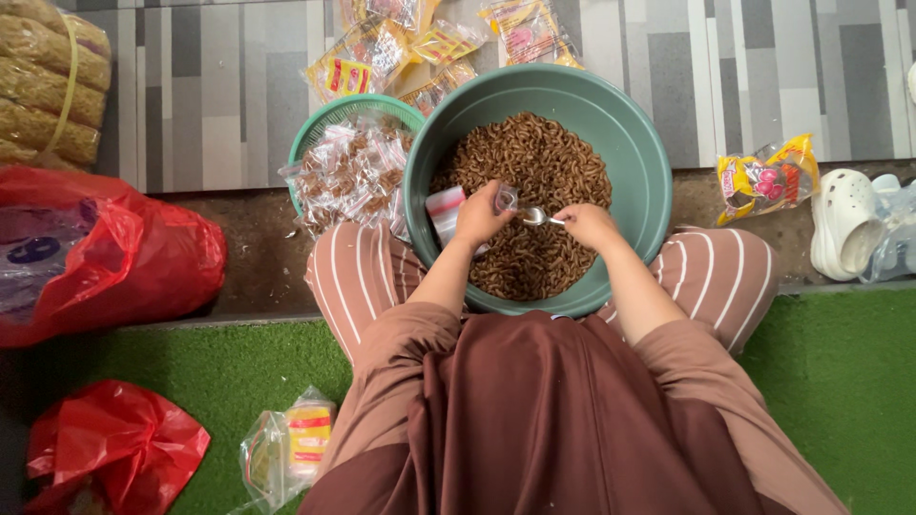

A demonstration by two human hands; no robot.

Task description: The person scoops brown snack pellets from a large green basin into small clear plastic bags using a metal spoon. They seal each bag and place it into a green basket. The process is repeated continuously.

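At the bottom of the frame both forearms, in rolled brown sleeves, run up from the lap and angle inward until they meet over the middle of the picture. The left hand (480,216) is bent at the wrist, its fingers pinched around the mouth of a small clear plastic bag (506,198), and it holds a stack of similar bags (445,212) underneath. Just to its right, the right hand (590,226) has its fingers curled narrowly around the handle of a metal spoon (537,217), whose bowl points left, touching the bag's opening. Both hands hover over brown crispy snack pieces (534,167) that fill a large green basin (639,153) resting between the striped knees at frame centre.

Touching the basin's left rim, a smaller green basket (329,119) holds a heap of filled small packets (348,172). Further up, at the top centre, yellow snack packages (382,52) lie on the grey tiled floor. Red plastic bags (114,257) sit at the left edge, and white clogs (844,224) at the right.
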